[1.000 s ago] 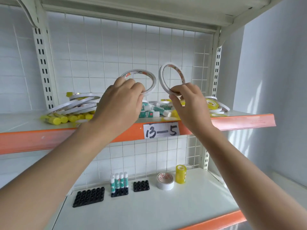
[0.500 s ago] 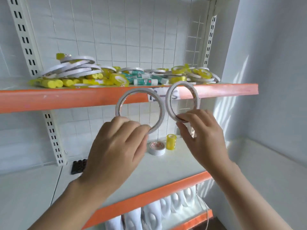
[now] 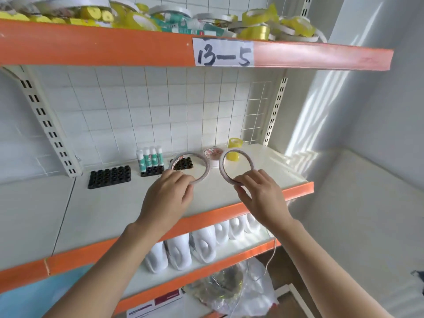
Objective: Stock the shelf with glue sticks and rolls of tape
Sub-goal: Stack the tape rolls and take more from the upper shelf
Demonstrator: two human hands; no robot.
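**Two tape rings over the middle shelf**

The left hand (image 3: pixel 168 193) pinches one tape ring (image 3: pixel 190 166) by its near edge; the right hand (image 3: pixel 260 195) pinches another ring (image 3: pixel 236 165). Both rings hang just above the shelf (image 3: pixel 128 203), in front of the yellow roll (image 3: pixel 234 149), probably held thin-edged for laying beside the stock there.

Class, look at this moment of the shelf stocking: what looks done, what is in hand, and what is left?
Done: four glue sticks stand in a black holder, with a white tape roll and a yellow tape roll on the middle shelf. In hand: the left hand and right hand each pinch a thin tape ring above it. Left: the heap on the top shelf and the empty holder.
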